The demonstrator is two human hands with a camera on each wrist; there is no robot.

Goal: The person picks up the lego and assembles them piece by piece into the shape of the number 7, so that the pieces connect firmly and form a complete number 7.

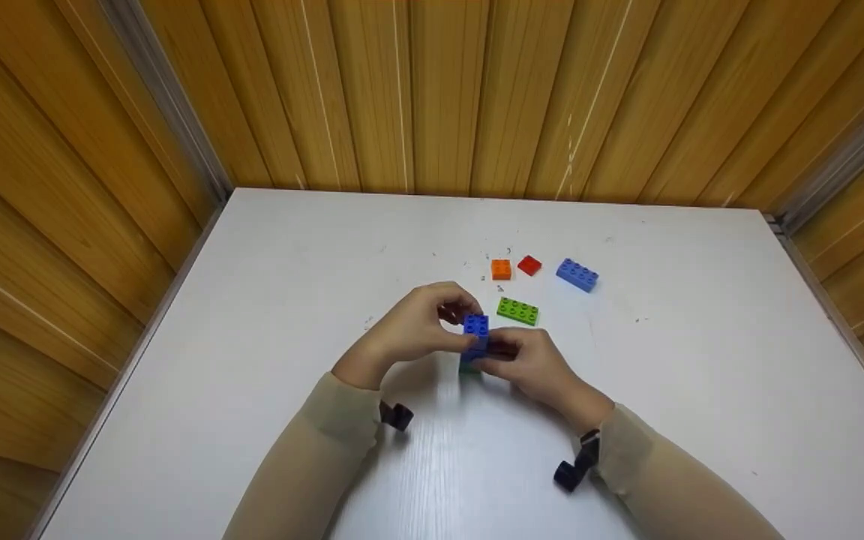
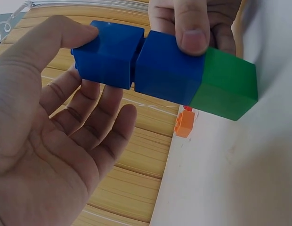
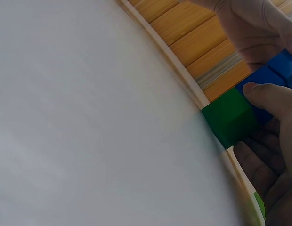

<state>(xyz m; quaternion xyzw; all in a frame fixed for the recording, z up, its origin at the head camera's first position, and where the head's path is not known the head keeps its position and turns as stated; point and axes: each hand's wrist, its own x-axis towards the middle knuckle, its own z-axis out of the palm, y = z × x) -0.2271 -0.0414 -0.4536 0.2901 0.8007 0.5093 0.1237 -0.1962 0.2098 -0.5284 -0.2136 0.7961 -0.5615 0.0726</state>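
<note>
A short stack of toy bricks stands on the white table between the two hands. At its foot is a green brick [image 2: 226,84], with a blue brick [image 2: 167,70] joined on top of it. Another blue brick [image 2: 110,52] caps the stack, and a thin dark gap shows between the two blue ones. The left hand [image 1: 421,324] pinches this top brick, its thumb across one face and fingers behind. Lower down, the right hand [image 1: 535,364] grips the middle blue brick, thumb pressed near the seam with the green one.
Beyond the hands lie a light green flat brick [image 1: 518,311], an orange brick [image 1: 501,270], a small red brick [image 1: 529,265] and a longer blue brick [image 1: 577,275]. Wood-patterned panels [image 1: 439,97] rise behind the white table [image 1: 664,337].
</note>
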